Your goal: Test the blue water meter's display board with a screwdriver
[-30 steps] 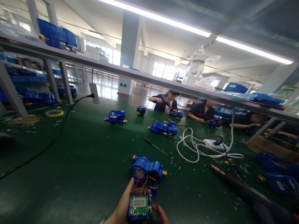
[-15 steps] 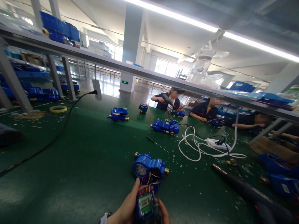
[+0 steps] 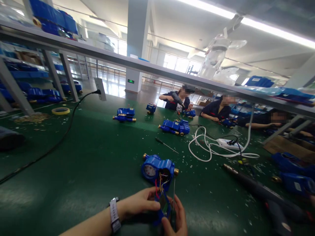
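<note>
You sit at a wide dark-green felt worktop (image 3: 93,157) strewn with pale scraps. Above and beyond your hands a long grey metal shelf rail (image 3: 147,67) crosses the hall on slanted grey legs (image 3: 65,77). Behind it rises a square grey concrete pillar (image 3: 136,36), with bright windows (image 3: 178,64) to its right and a glossy pale floor (image 3: 115,88) below. Long white strip lights (image 3: 258,28) run across the ceiling. Far left, racks hold stacked blue plastic crates (image 3: 36,95).
</note>
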`<move>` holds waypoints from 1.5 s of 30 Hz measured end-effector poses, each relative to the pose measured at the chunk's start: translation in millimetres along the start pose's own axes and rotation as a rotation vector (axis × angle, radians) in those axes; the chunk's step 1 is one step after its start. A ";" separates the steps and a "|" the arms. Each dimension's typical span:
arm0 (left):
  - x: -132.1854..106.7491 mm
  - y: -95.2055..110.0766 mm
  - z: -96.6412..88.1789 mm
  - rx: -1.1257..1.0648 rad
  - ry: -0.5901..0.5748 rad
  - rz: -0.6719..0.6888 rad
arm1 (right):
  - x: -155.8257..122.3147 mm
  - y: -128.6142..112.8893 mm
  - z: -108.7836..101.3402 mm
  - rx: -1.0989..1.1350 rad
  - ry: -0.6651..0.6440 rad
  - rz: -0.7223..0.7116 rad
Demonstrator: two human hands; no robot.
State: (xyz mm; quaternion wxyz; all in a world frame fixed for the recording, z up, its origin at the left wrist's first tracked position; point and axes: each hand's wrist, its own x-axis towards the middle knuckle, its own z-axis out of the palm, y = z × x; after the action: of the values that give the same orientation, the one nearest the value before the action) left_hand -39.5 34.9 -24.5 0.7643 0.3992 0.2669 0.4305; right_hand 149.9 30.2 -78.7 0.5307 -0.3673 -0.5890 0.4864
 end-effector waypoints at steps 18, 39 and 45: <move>-5.9 1.2 -9.8 0.212 0.183 0.087 | -7.0 -24.2 -1.1 -0.006 0.014 0.109; -8.4 6.2 -12.9 0.162 0.135 0.091 | -29.3 -22.0 -37.3 -0.512 -0.071 -0.240; -9.4 7.9 -12.2 0.165 0.127 0.081 | -31.5 -22.1 -38.1 -0.540 -0.073 -0.244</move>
State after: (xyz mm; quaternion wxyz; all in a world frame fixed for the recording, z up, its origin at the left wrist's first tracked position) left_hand -56.8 33.8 -23.8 0.6923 0.4434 0.3328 0.4620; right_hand 194.4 1.6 -67.3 0.4466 -0.4041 -0.7555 0.2577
